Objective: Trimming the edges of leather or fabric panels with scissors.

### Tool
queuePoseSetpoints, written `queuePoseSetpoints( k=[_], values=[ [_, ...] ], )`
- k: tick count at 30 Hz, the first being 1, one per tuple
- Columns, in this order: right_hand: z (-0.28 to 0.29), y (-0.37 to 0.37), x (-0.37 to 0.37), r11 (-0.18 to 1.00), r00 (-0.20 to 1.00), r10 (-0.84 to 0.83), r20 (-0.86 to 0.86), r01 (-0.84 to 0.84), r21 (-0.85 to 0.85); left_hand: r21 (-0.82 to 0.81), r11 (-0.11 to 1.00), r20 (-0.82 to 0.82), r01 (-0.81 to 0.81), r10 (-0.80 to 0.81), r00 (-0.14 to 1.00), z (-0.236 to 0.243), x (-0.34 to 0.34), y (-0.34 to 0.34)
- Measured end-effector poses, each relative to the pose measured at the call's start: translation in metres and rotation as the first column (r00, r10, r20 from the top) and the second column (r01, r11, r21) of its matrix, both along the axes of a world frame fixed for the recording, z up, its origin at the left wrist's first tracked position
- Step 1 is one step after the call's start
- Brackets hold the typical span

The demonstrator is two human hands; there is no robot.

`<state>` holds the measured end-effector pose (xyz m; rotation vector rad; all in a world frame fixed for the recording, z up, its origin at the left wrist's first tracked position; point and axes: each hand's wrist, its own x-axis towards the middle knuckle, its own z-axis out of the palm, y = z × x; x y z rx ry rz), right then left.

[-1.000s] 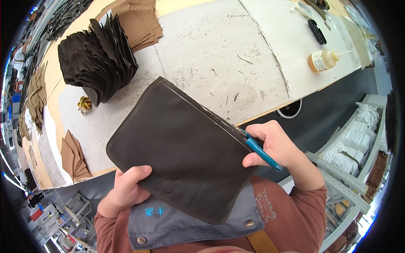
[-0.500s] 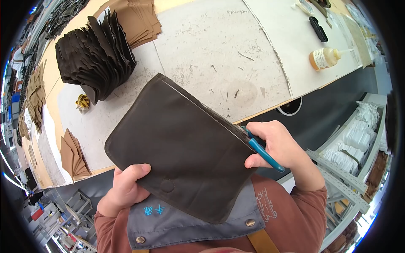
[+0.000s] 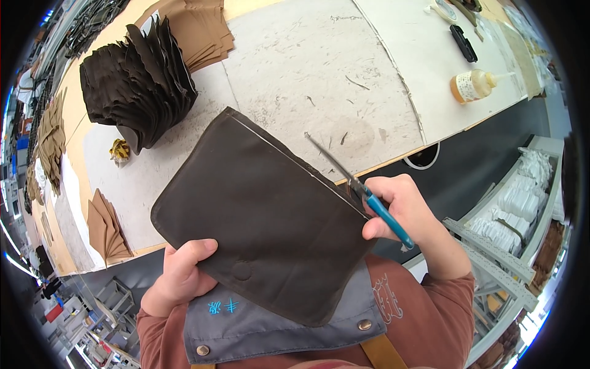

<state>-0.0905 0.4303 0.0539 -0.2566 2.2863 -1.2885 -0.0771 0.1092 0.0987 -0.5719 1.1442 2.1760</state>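
Note:
A dark brown, flat sewn piece point(image 3: 258, 203) like a flap or pouch lies slanted in front of my apron. My left hand point(image 3: 183, 273) grips its lower left edge, thumb on top and fingers out of sight beneath. Near its lower edge a round outline shows through the surface. My right hand point(image 3: 402, 206) is closed round scissors point(image 3: 384, 215) with blue handles. Their long metal blades point up and left, over the table's front edge and beside the piece's upper right edge. The right thumb tip is at the piece's right corner; whether it presses on it I cannot tell.
On the pale worktable point(image 3: 295, 67) stands a thick stack of dark brown pieces point(image 3: 138, 83). Tan pieces point(image 3: 200, 31) lie behind it, more tan pieces point(image 3: 107, 227) at the left front. A bottle of amber liquid point(image 3: 472, 86) is at the right, above a rack with white bundles point(image 3: 513, 203).
The scissor blades, hidden behind the piece's right edge before, now show fully beside it. My left hand and the dark piece have barely moved.

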Motion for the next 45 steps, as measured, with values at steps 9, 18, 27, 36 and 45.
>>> queuePoseSetpoints(
  k=[9,18,27,36,45],
  values=[
    [-0.024,0.050,-0.067,0.640,0.811,-0.377,-0.447,0.577,0.507,-0.020,0.993,0.027,-0.113,0.113,0.993,-0.003,0.000,-0.003],
    [-0.039,0.044,-0.090,0.619,0.614,0.115,-0.781,0.571,0.540,0.074,0.961,-0.024,-0.267,0.270,0.963,-0.029,-0.005,-0.005],
    [-0.074,-0.006,-0.131,0.720,0.746,0.398,-0.533,0.107,0.686,0.103,0.975,-0.005,-0.197,0.198,0.980,-0.025,-0.006,-0.002],
    [-0.053,-0.032,-0.080,0.767,0.611,0.641,-0.465,-0.483,0.423,0.110,0.976,-0.031,-0.186,0.191,0.981,-0.034,-0.010,-0.007],
    [-0.081,-0.030,-0.090,0.810,0.678,0.461,-0.572,-0.058,0.583,0.079,0.867,-0.179,-0.492,0.498,0.849,-0.033,-0.013,-0.010]
  ],
)
